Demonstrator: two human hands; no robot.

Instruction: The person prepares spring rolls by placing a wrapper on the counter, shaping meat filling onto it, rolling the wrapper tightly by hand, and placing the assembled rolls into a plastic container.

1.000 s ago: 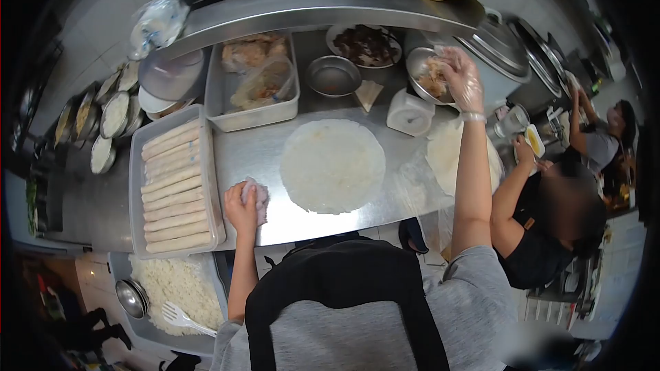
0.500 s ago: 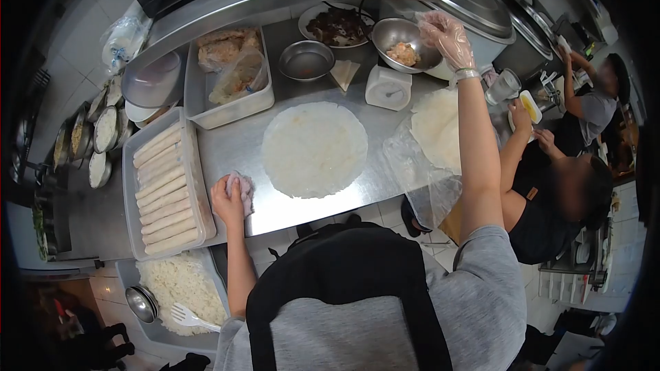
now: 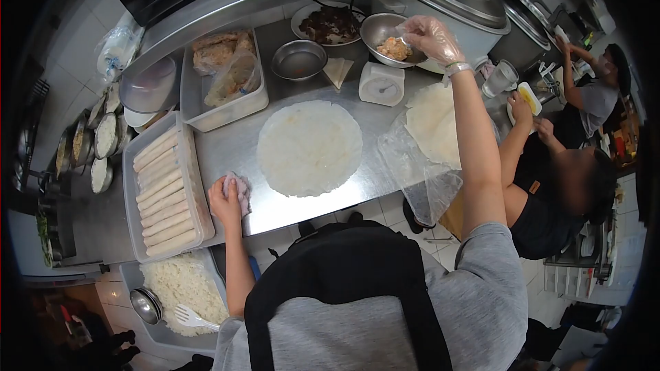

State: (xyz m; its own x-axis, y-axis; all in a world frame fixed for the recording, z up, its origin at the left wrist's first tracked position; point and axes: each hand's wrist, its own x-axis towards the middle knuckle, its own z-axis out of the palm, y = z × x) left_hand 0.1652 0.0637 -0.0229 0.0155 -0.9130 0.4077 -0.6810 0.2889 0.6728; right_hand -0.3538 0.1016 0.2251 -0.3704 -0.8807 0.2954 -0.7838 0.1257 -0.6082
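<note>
My left hand (image 3: 225, 200) is closed on a crumpled pinkish cloth (image 3: 238, 191) at the front edge of the steel counter. My right hand (image 3: 434, 39), in a clear plastic glove, hangs over the metal bowl (image 3: 375, 29) of orange-pink filling (image 3: 394, 48). Its fingers are drawn together above the bowl's right side; whatever they hold is too small to name. Between my hands a round, thin white wrapper (image 3: 309, 148) lies flat on the counter. A stack of similar wrappers (image 3: 433, 124) lies partly in a plastic bag (image 3: 405, 158), under my right forearm.
Left of the wrapper stands a tub of white rolls (image 3: 165, 189), with a rice tub (image 3: 179, 282) below it. Behind are a container of bagged filling (image 3: 227, 106), an empty-looking bowl (image 3: 299, 60) and a white scale (image 3: 381, 84). Two co-workers (image 3: 577, 178) work at right.
My right hand has shifted slightly left and down, further over the filling bowl. The left hand keeps hold of the cloth. The whole view has shifted a little.
</note>
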